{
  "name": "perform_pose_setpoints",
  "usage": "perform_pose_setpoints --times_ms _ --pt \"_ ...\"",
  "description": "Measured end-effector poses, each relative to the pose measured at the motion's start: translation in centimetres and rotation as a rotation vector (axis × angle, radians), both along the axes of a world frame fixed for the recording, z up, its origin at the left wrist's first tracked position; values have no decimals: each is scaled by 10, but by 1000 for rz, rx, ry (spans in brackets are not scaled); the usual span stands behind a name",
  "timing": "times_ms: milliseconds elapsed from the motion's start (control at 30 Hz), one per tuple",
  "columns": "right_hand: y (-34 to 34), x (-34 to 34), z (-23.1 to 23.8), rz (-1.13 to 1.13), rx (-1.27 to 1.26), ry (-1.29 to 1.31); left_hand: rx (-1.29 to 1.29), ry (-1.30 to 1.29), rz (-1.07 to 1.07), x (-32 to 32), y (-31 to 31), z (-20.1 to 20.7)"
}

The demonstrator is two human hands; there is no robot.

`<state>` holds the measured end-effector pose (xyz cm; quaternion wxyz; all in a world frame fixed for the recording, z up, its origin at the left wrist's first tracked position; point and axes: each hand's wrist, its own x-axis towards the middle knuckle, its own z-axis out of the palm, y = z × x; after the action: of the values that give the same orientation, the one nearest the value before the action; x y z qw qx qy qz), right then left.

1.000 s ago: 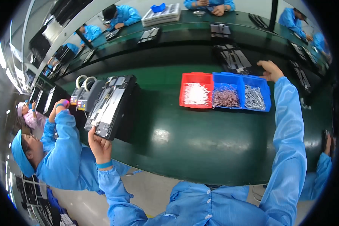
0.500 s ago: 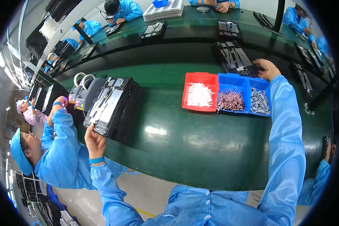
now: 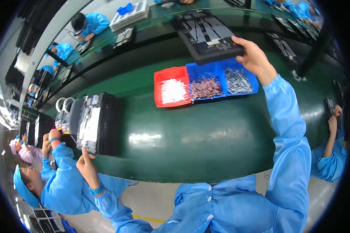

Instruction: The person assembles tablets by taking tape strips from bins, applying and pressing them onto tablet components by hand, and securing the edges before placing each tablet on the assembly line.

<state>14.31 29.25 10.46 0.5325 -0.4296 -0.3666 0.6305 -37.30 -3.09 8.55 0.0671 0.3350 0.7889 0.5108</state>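
My right hand [image 3: 254, 58] grips the near right corner of a black tray [image 3: 201, 58] carrying an opened, dark tablet-like device [image 3: 206, 30] with ribbon cables. The tray is raised and tilted above the back of the blue bins [image 3: 239, 82], hiding part of their rear edge. At the left, my left hand [image 3: 87, 167] has a finger and thumb apart and stretched toward the near end of a stack of black trays [image 3: 108, 124]. A silvery opened device [image 3: 90, 123] lies on top of that stack. Whether the fingertip touches the stack, I cannot tell.
A red bin [image 3: 157, 91] of white sticks adjoins the blue bins, which hold pinkish and grey pieces. Grey machines [image 3: 68, 116] with white rings stand beside the stack. A co-worker [image 3: 62, 174] sits close on my left. A dark post [image 3: 314, 58] rises at the right.
My right hand has lifted the tray with the device off the belt and brought it nearer and leftward. My left hand has loosened from the stack's edge. The whole view has shifted.
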Motion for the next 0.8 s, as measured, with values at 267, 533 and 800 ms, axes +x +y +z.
perform_pose_setpoints --times_ms 267,533,800 --pt "-213 99 -28 -42 78 -208 -23 92 -732 165 80 -26" --pt "-355 130 -69 -58 -196 -262 295 610 -793 260 169 -46" --pt "-390 76 -83 -112 -294 -54 159 790 -636 285 191 -60"
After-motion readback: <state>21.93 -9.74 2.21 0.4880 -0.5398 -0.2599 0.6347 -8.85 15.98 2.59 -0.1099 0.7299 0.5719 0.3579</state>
